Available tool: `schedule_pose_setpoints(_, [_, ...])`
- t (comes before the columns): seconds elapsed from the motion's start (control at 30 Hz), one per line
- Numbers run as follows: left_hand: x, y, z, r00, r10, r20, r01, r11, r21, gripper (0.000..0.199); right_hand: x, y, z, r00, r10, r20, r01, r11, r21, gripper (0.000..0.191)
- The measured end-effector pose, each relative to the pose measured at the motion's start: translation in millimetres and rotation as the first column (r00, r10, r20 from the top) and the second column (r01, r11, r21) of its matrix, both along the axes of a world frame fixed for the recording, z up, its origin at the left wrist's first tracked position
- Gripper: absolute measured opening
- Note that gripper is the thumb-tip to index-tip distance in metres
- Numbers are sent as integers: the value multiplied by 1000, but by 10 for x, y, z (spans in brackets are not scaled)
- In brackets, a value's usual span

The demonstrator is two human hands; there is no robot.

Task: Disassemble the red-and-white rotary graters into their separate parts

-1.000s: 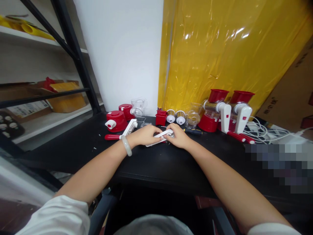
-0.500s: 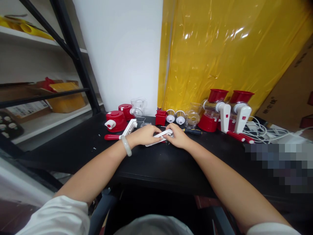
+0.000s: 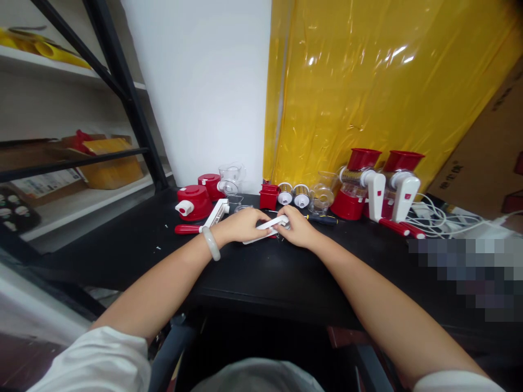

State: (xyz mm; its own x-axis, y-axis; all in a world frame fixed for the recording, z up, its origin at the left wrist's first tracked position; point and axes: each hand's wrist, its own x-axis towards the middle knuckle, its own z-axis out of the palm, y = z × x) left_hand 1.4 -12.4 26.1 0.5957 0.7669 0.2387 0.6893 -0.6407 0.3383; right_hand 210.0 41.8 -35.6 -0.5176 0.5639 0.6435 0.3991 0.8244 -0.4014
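The hands, left hand (image 3: 241, 225) and right hand (image 3: 301, 228), are close together, each pinching a narrow white part (image 3: 271, 223) between thumb and fingers. It lies directly between them, its long axis running from near left to far right, slightly aslant. Neither hand is clearly nearer: the left has the near end, the right the far end. The part looks like smooth plastic, a straight strip above a flatter edge; whether that is one piece or two, I cannot tell.

Beneath is the matte black bench (image 3: 261, 277). Beyond the left wrist rests a white crank arm (image 3: 216, 215), ribbed along its face, with a rounded, glossy red handle (image 3: 188, 229). Right of the right hand lies a screwdriver (image 3: 322, 219) with a dark and yellow grip. Farther back stand a squat red base (image 3: 195, 201) at left, a boxy red piece (image 3: 269, 196), two perforated metal drums (image 3: 293, 195) with white ends, and, at right, crank-handled grinders (image 3: 348, 203) before a shiny, wrinkled yellow sheet (image 3: 368, 81).
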Motion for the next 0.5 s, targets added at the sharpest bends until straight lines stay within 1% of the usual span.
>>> schedule_pose_setpoints(0.5, [-1,-14,12,1000,7,-14,-7,1000,-2,29,-6,0,-11,1000,-4,11,4,1000,9,16])
